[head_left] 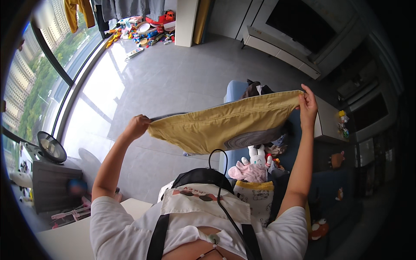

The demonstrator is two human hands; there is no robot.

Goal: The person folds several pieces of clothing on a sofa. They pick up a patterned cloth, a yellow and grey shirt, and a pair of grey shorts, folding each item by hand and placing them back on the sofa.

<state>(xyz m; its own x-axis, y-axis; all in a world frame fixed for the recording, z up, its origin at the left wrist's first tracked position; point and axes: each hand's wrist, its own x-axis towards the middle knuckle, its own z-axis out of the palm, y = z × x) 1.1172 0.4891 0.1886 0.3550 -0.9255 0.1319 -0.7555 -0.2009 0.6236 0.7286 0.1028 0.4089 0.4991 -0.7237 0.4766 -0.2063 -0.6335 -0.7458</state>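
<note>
A yellow cloth [208, 123], shaped like a pillowcase, hangs stretched out in front of my chest. It has a stitched hem along its upper edge and a grey ringed pattern near its lower right. My left hand [138, 125] pinches its left corner with closed fingers. At the right corner, my raised right hand [307, 104] grips the hem between thumb and fingers. Grey fabric shows behind the upper left edge. Beneath the cloth's right half, part of the blue sofa [235, 91] and some clothes are hidden.
On the sofa lie a white rabbit plush [257, 157], a pink cloth [249, 171] and dark garments [252, 89]. Toys [149, 32] cover the floor at the far left, below hanging clothes [130, 8]. A grey bin [54, 186] stands at left; a low cabinet [277, 50] stands far right.
</note>
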